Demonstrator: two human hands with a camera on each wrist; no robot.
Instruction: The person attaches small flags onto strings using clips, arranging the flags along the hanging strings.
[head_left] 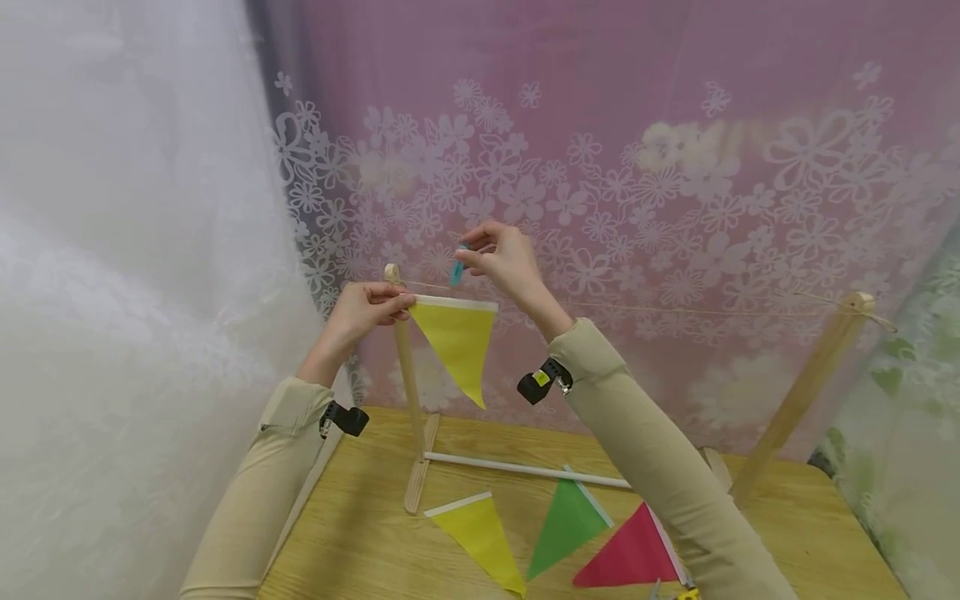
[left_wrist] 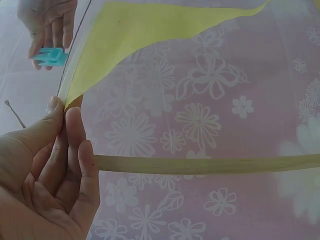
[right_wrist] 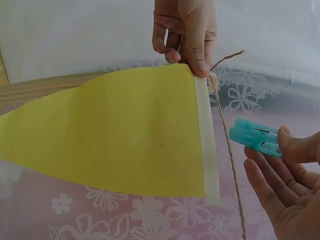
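Note:
My left hand pinches the top left corner of a yellow triangular pennant with a white top strip. The pennant hangs point down beside the left wooden post, its strip close along a twine line. In my right hand is a turquoise clothespin, pinched between thumb and fingers just above the pennant's strip. The right wrist view shows the clothespin a little apart from the twine, its jaws toward it.
On the wooden table lie another yellow pennant, a green pennant and a red pennant. A white rod runs low between the left post and the right post. A flowered curtain hangs behind.

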